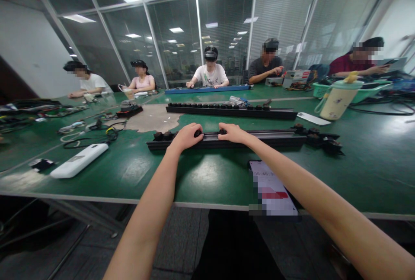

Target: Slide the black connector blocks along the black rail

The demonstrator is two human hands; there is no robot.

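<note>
A long black rail (269, 138) lies across the green table (207, 176) in front of me. My left hand (187, 136) rests on it with fingers curled over a small black part (197, 133). My right hand (231, 132) sits just to the right, fingertips pinched on another small black part (222, 131) on the rail. More black parts (163, 135) sit at the rail's left end, and several loose ones (320, 139) lie at its right end.
A second black rail (231, 111) with parts lies farther back. A phone (271, 189) lies under my right forearm, a white power strip (79, 160) at the left. A cream jug (339, 98), green basket (320, 89) and cables sit around. Several people work at the far side.
</note>
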